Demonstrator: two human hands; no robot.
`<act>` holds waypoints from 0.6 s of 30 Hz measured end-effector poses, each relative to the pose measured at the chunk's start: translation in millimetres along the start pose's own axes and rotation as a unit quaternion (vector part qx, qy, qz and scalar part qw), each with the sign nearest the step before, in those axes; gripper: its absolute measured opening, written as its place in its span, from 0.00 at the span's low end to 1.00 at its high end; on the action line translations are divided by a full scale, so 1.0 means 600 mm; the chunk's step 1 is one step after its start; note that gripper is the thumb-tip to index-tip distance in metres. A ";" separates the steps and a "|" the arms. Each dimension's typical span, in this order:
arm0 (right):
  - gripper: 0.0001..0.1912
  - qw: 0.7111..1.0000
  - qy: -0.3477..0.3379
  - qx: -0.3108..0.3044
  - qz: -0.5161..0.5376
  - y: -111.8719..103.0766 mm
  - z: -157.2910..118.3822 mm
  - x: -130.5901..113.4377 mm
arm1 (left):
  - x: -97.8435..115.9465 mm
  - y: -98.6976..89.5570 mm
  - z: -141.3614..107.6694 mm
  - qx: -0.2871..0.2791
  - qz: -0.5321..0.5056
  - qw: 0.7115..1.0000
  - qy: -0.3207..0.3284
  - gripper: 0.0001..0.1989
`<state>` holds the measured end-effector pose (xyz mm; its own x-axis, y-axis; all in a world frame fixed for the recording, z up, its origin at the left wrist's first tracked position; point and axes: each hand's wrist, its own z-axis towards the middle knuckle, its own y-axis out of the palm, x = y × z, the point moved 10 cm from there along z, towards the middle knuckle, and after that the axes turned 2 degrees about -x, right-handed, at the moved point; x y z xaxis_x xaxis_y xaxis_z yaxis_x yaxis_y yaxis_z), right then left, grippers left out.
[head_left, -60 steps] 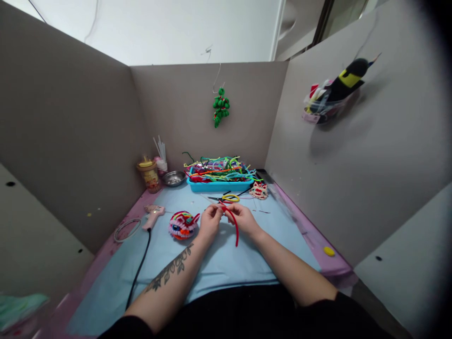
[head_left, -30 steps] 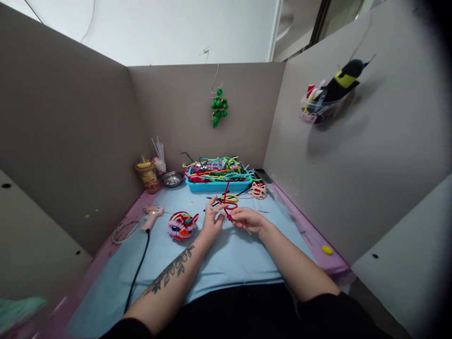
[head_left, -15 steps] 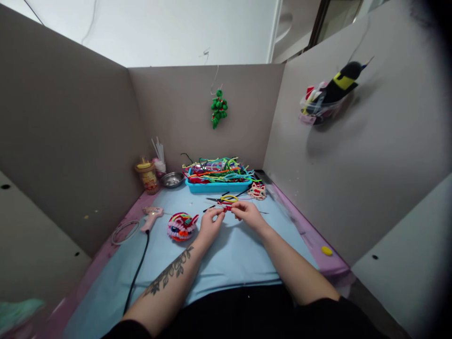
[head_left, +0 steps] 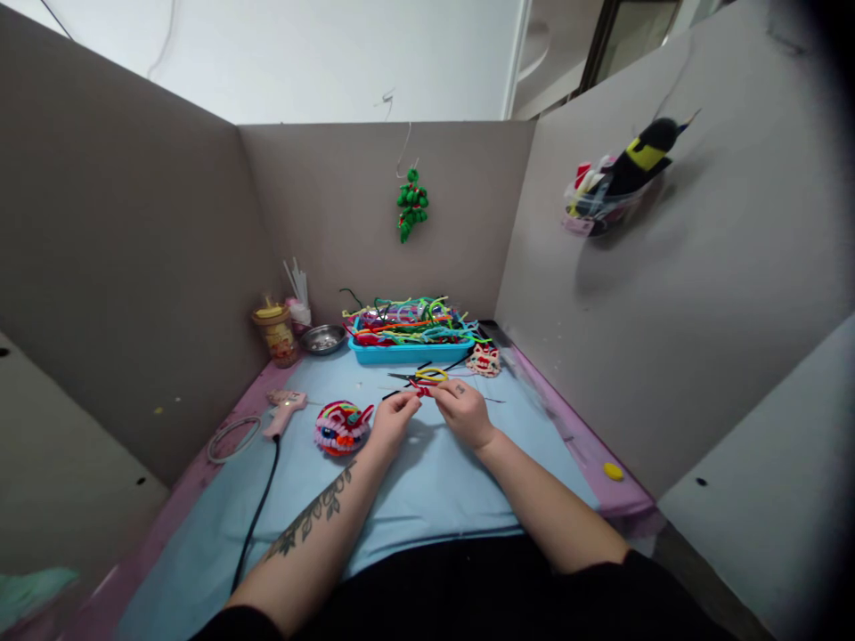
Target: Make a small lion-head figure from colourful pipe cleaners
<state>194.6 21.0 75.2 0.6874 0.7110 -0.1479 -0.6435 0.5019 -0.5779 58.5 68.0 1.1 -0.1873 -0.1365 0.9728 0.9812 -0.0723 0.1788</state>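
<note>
A small red piece (head_left: 423,391), which looks like fuzzy craft stem, is pinched between my two hands above the blue cloth (head_left: 454,490). My left hand (head_left: 395,418) grips its left end with thumb and forefinger. On the right end, my right hand (head_left: 462,411) is closed, knuckles turned up. Scissors with yellow handles (head_left: 433,375) lie just beyond my fingertips. A round, multicoloured fuzzy ornament (head_left: 340,429) with red ears rests to the left of my left hand. Fingers hide part of the red piece.
Behind stands a blue tray (head_left: 407,355) heaped with coloured stems, beside a metal bowl (head_left: 323,339) and a cup (head_left: 276,335). A pink glue gun (head_left: 285,411) with its cord lies left. A cream-and-red piece (head_left: 484,361) sits back right, a yellow disc (head_left: 613,472) at the right edge.
My right hand has turned over so its back faces up more, and has shifted slightly left. The red piece remains between both hands. The whole view has shifted a little.
</note>
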 end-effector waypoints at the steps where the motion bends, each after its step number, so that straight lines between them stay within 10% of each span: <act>1: 0.12 0.999 0.018 0.004 0.034 0.000 0.001 0.007 | -0.001 -0.001 0.000 0.004 -0.012 1.000 -0.006 0.18; 5: 0.06 0.948 0.176 0.001 0.264 0.021 -0.005 0.066 | 0.002 -0.002 -0.002 0.001 -0.049 0.999 -0.012 0.21; 13: 0.15 0.655 0.444 -0.009 0.612 0.094 -0.050 0.135 | -0.010 0.007 -0.006 -0.030 -0.093 0.993 -0.060 0.25; 18: 0.16 0.572 0.495 -0.115 0.644 0.137 -0.077 0.107 | -0.015 0.016 -0.006 -0.047 -0.087 0.993 -0.067 0.27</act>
<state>201.6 85.2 -18.8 -0.3792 -0.2658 -0.8863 -0.8479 -0.2837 0.4478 69.6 65.1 -6.3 -0.3389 0.0182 0.9406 0.9250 -0.1764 0.3367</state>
